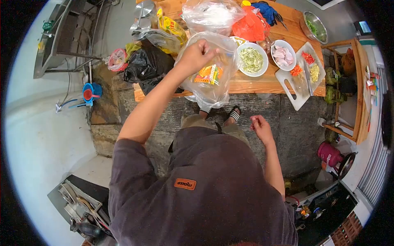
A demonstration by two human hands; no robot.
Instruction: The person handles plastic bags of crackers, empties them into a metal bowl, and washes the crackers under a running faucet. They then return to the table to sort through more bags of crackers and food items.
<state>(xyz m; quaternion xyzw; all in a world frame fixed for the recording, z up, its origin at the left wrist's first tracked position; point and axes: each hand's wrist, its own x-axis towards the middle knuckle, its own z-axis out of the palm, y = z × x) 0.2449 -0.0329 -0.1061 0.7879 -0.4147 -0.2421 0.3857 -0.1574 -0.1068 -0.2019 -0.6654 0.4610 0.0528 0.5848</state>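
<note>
My left hand (pixel 198 55) is closed at the upper part of a clear plastic bag (pixel 223 84), its fingers pinched together. The bag hangs over the table's front edge, and an orange and yellow packet (pixel 208 74) shows in it or through it. My right hand (pixel 262 129) hangs low, away from the table, fingers loosely curled with nothing seen in them. To the right of the bag stand a white bowl of pale green shreds (pixel 251 60) and a white bowl of pale pink raw meat (pixel 283 55).
A white cutting board (pixel 290 78) carries a knife (pixel 308 78) and chopped red, orange and yellow pieces. A metal bowl of greens (pixel 314 27), a red bag (pixel 250 25) and a black bag (pixel 148 67) lie around the wooden table (pixel 262 87). A pink gas cylinder (pixel 329 153) stands right.
</note>
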